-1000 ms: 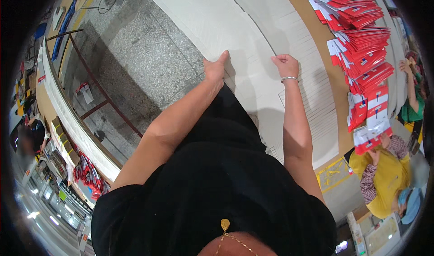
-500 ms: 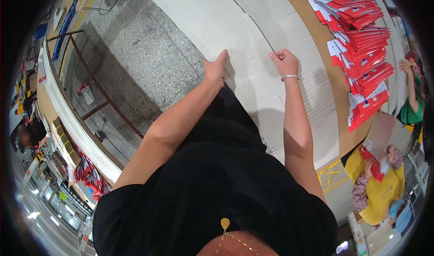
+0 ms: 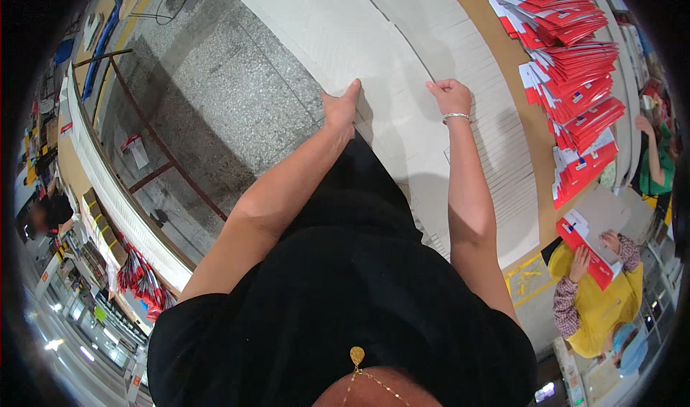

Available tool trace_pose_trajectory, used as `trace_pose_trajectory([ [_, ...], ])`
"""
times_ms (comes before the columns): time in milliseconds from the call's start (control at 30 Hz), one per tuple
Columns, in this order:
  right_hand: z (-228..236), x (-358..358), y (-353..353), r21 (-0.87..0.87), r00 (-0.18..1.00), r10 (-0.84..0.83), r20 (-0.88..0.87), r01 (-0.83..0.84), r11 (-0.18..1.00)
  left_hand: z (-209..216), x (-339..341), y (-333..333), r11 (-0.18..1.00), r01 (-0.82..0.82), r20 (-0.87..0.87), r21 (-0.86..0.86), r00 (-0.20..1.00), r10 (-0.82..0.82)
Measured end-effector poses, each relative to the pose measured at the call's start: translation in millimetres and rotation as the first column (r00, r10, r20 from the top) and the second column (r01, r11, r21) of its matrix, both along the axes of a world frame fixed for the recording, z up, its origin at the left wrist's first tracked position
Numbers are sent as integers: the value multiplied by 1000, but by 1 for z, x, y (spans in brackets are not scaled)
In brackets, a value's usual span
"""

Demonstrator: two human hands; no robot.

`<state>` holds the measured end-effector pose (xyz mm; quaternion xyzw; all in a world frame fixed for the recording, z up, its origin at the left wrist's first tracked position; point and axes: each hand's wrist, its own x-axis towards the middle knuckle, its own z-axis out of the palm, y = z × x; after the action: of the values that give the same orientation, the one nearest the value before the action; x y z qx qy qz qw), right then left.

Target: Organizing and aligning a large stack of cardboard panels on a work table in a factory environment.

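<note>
Large white paper sheets (image 3: 388, 112) lie layered along the bench in front of me, with a dark line where one layer's edge runs. At that edge my right hand (image 3: 453, 96) is closed in a pinch on the upper sheet; a silver bracelet circles its wrist. My left hand (image 3: 341, 106) rests at the sheets' left border, beside the bench edge. Its visible digits are spread apart, one pointing away from me over the white surface; the other fingers are hidden.
Red and white printed packets (image 3: 575, 69) stand in fanned piles on the brown board (image 3: 528, 119) at right. A co-worker in yellow (image 3: 604, 310) handles a red packet (image 3: 591, 259). Left are speckled floor (image 3: 244, 83), a rusty metal frame (image 3: 154, 134) and a stool (image 3: 162, 1).
My right hand has shifted very slightly left, still pinching the sheet. My left hand has stayed put. The co-worker in yellow has turned and lowered the red packet.
</note>
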<state>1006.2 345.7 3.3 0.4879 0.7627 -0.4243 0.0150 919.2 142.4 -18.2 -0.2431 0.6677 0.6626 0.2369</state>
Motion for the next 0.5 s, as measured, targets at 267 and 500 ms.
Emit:
trace_pose_trajectory([
  [267,0,-3,0,6,998,59,-9,-59,998,-6,-4,-7,996,31,2,87,1000,-31],
  [500,1,-4,-3,14,996,34,-86,-33,999,17,-11,0,994,-60,135,89,990,47],
])
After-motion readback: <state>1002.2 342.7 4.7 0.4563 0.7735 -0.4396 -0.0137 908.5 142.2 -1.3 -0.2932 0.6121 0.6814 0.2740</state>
